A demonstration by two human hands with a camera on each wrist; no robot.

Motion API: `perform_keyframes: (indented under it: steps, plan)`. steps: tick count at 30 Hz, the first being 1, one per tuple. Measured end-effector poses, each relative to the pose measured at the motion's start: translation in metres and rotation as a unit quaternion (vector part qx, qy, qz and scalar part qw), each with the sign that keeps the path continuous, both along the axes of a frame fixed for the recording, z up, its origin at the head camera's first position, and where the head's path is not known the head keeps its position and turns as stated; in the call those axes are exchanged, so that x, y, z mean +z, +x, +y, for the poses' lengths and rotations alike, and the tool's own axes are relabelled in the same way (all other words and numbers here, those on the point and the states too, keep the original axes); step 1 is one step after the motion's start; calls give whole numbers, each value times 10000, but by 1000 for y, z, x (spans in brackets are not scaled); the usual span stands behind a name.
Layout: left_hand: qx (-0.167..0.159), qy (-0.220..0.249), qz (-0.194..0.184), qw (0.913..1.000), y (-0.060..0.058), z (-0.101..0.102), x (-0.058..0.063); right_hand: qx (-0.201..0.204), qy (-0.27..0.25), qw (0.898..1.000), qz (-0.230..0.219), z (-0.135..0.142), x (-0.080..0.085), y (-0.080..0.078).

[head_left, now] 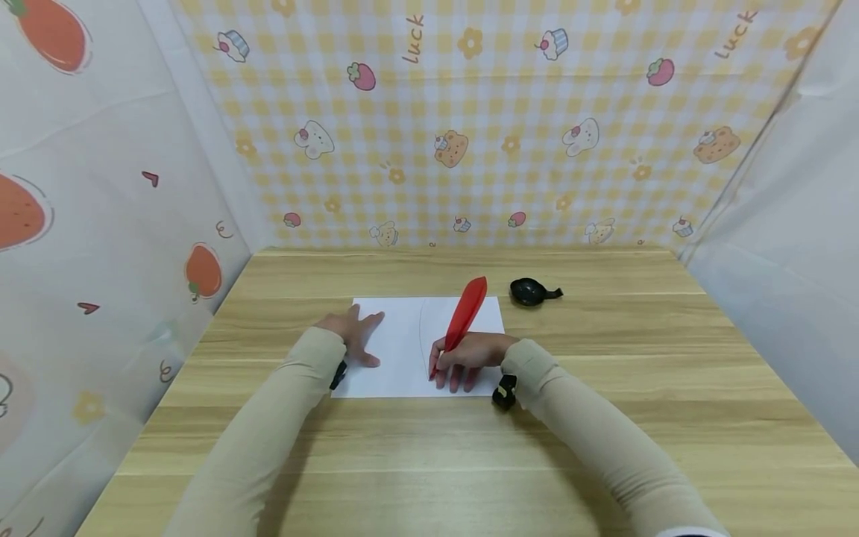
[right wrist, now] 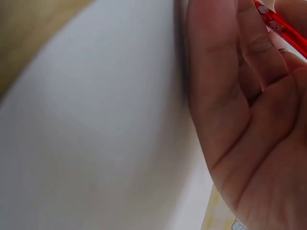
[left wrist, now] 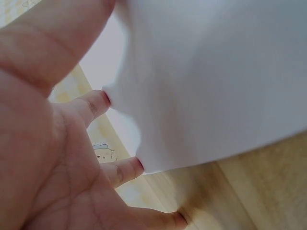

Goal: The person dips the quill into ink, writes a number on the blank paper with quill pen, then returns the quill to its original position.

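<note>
A white sheet of paper (head_left: 396, 373) lies on the table with a thin curved line (head_left: 420, 332) drawn down its middle. My right hand (head_left: 473, 350) pinches a red feather pen (head_left: 467, 307), its tip on the paper at the line's lower end. The feather leans up and to the right. In the right wrist view, the red pen barrel (right wrist: 283, 29) shows between the fingers, patterned near its grip. My left hand (head_left: 353, 333) rests with spread fingers on the paper's left edge. In the left wrist view, fingertips (left wrist: 136, 165) touch the sheet.
A glossy black rounded object with a short stem (head_left: 529, 292) sits on the table just beyond the paper's upper right corner. The wooden table (head_left: 429, 462) meets a yellow checked curtain (head_left: 470, 97) at the back. White printed cloth (head_left: 114, 224) hangs at the left.
</note>
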State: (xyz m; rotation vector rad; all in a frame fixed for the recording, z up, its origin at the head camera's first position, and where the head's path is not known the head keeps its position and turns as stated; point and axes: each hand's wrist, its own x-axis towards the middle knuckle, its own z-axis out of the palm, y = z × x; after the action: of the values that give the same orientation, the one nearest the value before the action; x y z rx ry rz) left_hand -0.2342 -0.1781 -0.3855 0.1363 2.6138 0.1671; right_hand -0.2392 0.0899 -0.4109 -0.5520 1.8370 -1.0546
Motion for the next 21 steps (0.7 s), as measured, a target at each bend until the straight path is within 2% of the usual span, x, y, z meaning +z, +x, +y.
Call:
perform_keyframes:
  steps: [10,21]
  plan:
    - [-49,-13,-13,10000,1,-1,3,60,-22,10000,-25,2,0,2]
    - [-53,32,10,10000,0,-2,0,155,-6,9998,-136,5,-1,3]
